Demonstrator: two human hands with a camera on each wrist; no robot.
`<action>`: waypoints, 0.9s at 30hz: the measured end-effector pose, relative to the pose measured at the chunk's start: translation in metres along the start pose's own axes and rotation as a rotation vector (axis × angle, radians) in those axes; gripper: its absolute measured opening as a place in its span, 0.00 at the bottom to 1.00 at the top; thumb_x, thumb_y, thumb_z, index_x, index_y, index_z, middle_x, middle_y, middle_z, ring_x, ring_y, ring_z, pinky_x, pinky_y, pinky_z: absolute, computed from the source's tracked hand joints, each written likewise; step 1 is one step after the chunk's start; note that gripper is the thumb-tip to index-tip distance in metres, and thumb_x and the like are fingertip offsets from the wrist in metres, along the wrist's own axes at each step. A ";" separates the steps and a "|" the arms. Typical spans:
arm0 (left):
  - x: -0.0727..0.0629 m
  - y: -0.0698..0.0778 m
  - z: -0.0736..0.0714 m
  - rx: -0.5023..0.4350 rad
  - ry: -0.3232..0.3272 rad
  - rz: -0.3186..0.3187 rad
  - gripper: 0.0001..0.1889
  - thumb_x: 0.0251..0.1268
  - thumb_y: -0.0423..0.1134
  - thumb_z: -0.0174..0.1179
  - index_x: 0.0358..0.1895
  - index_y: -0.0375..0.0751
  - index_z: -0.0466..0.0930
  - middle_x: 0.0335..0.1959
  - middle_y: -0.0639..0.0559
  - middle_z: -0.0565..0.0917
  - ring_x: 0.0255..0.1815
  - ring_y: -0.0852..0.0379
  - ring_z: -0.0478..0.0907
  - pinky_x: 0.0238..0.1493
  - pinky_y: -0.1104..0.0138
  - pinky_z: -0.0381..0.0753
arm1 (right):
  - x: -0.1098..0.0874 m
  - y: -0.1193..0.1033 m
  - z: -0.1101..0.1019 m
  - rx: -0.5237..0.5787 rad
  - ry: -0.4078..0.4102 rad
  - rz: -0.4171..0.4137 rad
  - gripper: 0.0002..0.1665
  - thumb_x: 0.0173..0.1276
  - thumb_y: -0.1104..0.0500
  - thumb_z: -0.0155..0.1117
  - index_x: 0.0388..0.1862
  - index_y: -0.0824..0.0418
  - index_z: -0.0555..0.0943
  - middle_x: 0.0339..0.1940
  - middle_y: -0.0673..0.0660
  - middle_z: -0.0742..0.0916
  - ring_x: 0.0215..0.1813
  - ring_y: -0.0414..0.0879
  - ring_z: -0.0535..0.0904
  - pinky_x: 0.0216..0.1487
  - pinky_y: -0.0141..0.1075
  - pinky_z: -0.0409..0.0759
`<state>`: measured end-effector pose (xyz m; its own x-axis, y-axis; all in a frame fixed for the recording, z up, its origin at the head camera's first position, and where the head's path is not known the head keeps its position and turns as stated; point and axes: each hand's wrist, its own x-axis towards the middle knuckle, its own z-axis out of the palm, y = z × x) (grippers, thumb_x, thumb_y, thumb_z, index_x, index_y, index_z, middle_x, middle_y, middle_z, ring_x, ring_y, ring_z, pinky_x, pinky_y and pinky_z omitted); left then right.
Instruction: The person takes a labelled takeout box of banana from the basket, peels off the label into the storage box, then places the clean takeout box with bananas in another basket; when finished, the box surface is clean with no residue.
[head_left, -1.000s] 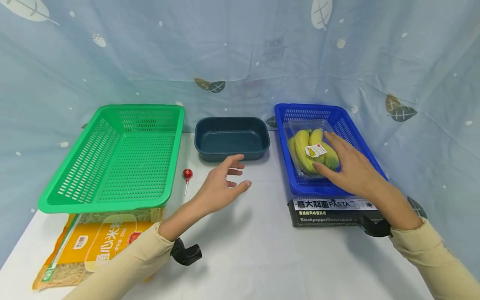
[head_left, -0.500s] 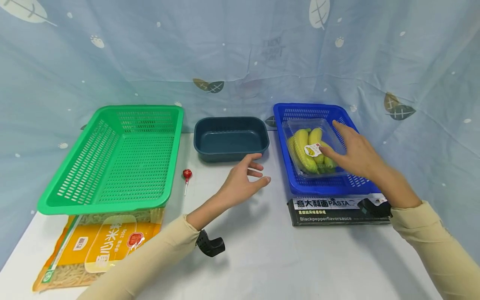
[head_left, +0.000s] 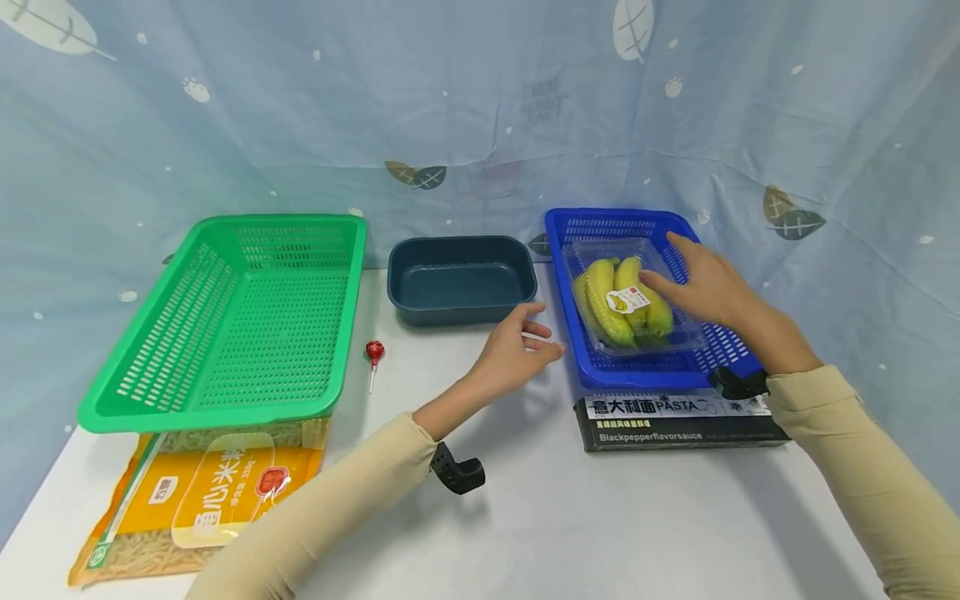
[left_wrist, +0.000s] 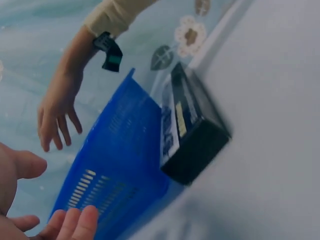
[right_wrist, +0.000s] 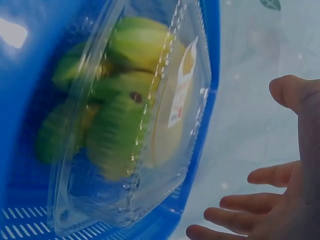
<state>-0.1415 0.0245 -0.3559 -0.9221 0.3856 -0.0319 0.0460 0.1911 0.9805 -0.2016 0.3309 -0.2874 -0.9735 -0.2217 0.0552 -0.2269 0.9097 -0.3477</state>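
Over the right side of the blue basket (head_left: 592, 372) hovers my right hand (head_left: 708, 283), fingers spread and holding nothing. Inside that basket lies a clear plastic box of bananas (head_left: 617, 304), green-yellow with a white label; the right wrist view shows the box (right_wrist: 130, 100) apart from the fingertips. My left hand (head_left: 513, 350) is in the air left of the basket, thumb and fingers loosely apart, with nothing in it. In the left wrist view its fingers (left_wrist: 75, 225) overlap the basket's near wall.
A black pasta box (head_left: 675, 429) lies in front of the blue basket. A dark blue tub (head_left: 461, 317) stands at the back middle, a red lollipop (head_left: 374, 352) left of it. The green basket (head_left: 210, 417) stands at left, overlapping an orange pasta bag (head_left: 217, 492). A curtain (head_left: 480, 100) hangs behind.
My left hand has moved right, toward the blue basket. My right hand has drawn back slightly to the right, off the banana box. The other things stay put.
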 end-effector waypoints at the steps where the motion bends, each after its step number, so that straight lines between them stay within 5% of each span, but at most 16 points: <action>1: 0.002 0.001 0.002 -0.038 -0.001 -0.016 0.37 0.65 0.39 0.68 0.75 0.42 0.61 0.54 0.42 0.79 0.49 0.54 0.82 0.40 0.64 0.85 | 0.002 0.002 0.000 0.001 -0.004 0.011 0.57 0.72 0.34 0.55 0.80 0.72 0.47 0.76 0.75 0.59 0.74 0.74 0.54 0.71 0.65 0.53; 6: 0.010 0.004 0.010 -0.189 0.033 -0.086 0.36 0.63 0.36 0.69 0.73 0.41 0.63 0.47 0.47 0.79 0.44 0.52 0.84 0.36 0.62 0.86 | 0.017 0.010 0.000 0.007 -0.022 0.066 0.58 0.72 0.32 0.52 0.80 0.72 0.45 0.76 0.77 0.58 0.73 0.76 0.55 0.70 0.66 0.54; 15: 0.019 0.004 0.025 -0.269 0.049 -0.153 0.36 0.61 0.31 0.70 0.72 0.42 0.64 0.46 0.46 0.79 0.45 0.41 0.84 0.38 0.58 0.87 | 0.043 0.021 0.005 0.037 -0.104 0.178 0.60 0.72 0.28 0.46 0.79 0.74 0.45 0.71 0.81 0.63 0.69 0.77 0.60 0.65 0.68 0.61; 20: 0.023 0.003 0.029 -0.285 0.048 -0.154 0.38 0.60 0.29 0.70 0.73 0.39 0.63 0.46 0.44 0.78 0.41 0.46 0.84 0.35 0.59 0.87 | 0.054 0.029 0.009 0.052 -0.119 0.217 0.60 0.72 0.28 0.45 0.78 0.75 0.46 0.69 0.81 0.66 0.66 0.75 0.65 0.62 0.66 0.66; 27: 0.027 0.002 0.033 -0.330 0.059 -0.158 0.38 0.56 0.22 0.70 0.70 0.40 0.65 0.45 0.42 0.77 0.31 0.47 0.84 0.31 0.60 0.87 | 0.064 0.034 0.014 0.064 -0.160 0.250 0.59 0.73 0.29 0.45 0.78 0.76 0.46 0.75 0.79 0.59 0.72 0.75 0.56 0.69 0.66 0.57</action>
<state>-0.1534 0.0655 -0.3613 -0.9289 0.3199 -0.1863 -0.2164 -0.0610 0.9744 -0.2712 0.3427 -0.3087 -0.9812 -0.0508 -0.1863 0.0264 0.9204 -0.3901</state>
